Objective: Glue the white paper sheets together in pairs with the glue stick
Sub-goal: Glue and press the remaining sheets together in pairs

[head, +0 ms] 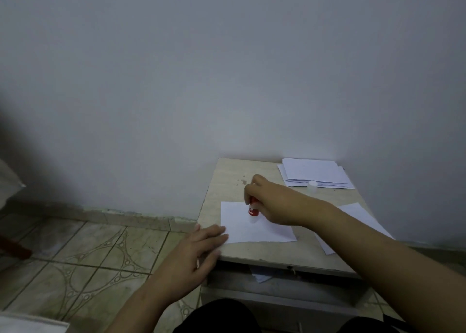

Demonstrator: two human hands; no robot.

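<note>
A white paper sheet (pixel 262 229) lies on the small beige table (pixel 227 181). My right hand (pixel 272 201) grips a red glue stick (pixel 253 209), tip down on the middle of that sheet. My left hand (pixel 199 249) lies flat with straight fingers, pressing the sheet's near left corner at the table edge. The glue stick's white cap (pixel 312 186) stands upright behind my right wrist. A stack of white sheets (pixel 315 172) sits at the table's back right. Another white sheet (pixel 358 219) lies to the right, partly hidden under my right forearm.
The table stands in a corner against a pale wall. Below its top is an open shelf (pixel 277 282) with a bit of paper showing. Patterned floor tiles (pixel 88 257) spread out to the left. My dark-clothed knees are at the bottom edge.
</note>
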